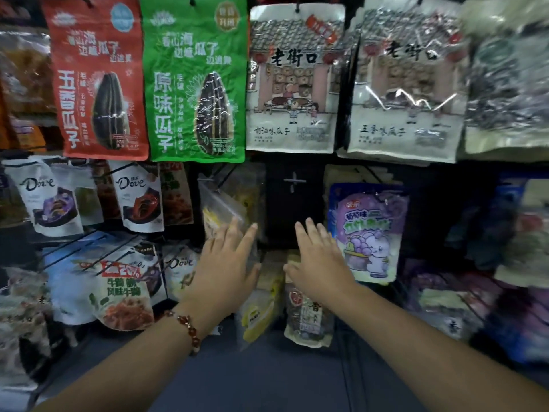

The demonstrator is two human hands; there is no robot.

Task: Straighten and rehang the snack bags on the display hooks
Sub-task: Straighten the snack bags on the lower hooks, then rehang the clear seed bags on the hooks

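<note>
Dark wire racking fills the view, hung edge to edge with snack bags on display hooks. At the left of the top row hang a red sunflower-seed bag [99,81] and a green sunflower-seed bag [194,84], then two cream seed bags printed with an old street shopfront [292,81]; all sit fairly square. Lower left, two white Dove chocolate pouches [49,197] hang above a beef-snack bag [118,292]. At centre the left hand [227,263], a beaded bracelet [187,327] on its wrist, lies flat with fingers spread and straight against a clear, yellow-marked bag [221,208] that tilts out of line on its peg. Just right of it stands a bare hook [293,182] against the dark panel (probably where a bag belongs). The right hand [319,260] is likewise wide and flat, gripping nothing, near a purple grape-candy pouch [368,230]. To do this step well, I would steady the tilted bag from below with the left hand, find its hang hole with the right, and slide it fully back on the peg before squaring it with its neighbours.
</note>
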